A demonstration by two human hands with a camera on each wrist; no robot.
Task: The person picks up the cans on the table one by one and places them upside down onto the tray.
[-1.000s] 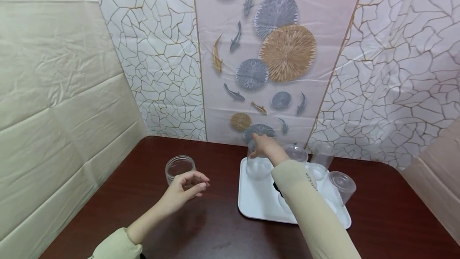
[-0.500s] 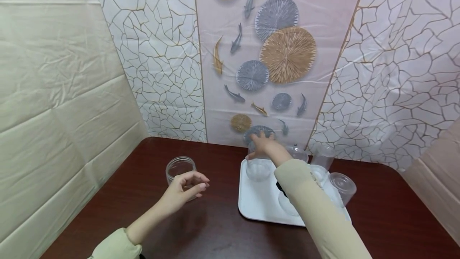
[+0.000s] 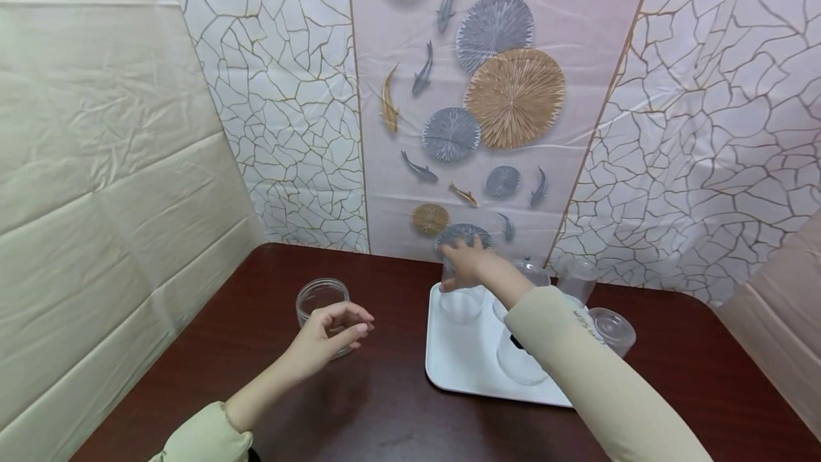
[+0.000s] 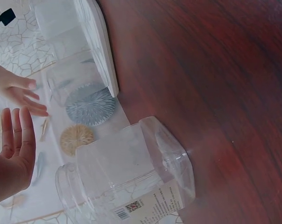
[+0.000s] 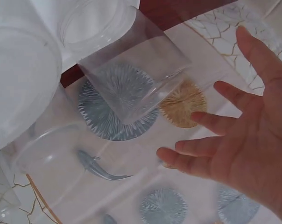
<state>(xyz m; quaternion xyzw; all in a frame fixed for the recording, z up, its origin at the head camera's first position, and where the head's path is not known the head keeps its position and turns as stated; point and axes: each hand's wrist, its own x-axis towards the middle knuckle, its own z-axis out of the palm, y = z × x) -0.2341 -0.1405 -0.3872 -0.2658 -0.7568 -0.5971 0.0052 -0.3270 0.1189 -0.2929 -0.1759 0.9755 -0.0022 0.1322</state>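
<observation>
My right hand [image 3: 474, 266] hovers over the tray's back left, its fingers spread. Below it a clear plastic container [image 3: 463, 305] stands upright on the white tray [image 3: 449, 371]. The right wrist view has this hand [image 5: 243, 135] apart from the clear container [image 5: 136, 70], holding nothing. Over the table at the left, my left hand [image 3: 327, 337] has loosely bent fingers around nothing. Close beside it, partly hidden, stands a clear wide-mouthed jar [image 3: 321, 296]. In the left wrist view, the jar [image 4: 115, 163] shows a printed label with a barcode, and the left hand [image 4: 12, 154] does not grip it.
More clear containers crowd the tray: a round one [image 3: 521, 363] in front, others [image 3: 531, 273] behind, a tall one [image 3: 579, 278] at the back right and one [image 3: 614, 330] at the right edge. My right sleeve [image 3: 577, 355] covers part of them. Patterned cloth [image 3: 295, 127] hangs behind the dark table [image 3: 385, 405].
My right hand's fingers have spread and its forearm has swung to the right, uncovering more of the front round container. My left hand and the jar beside it stay put.
</observation>
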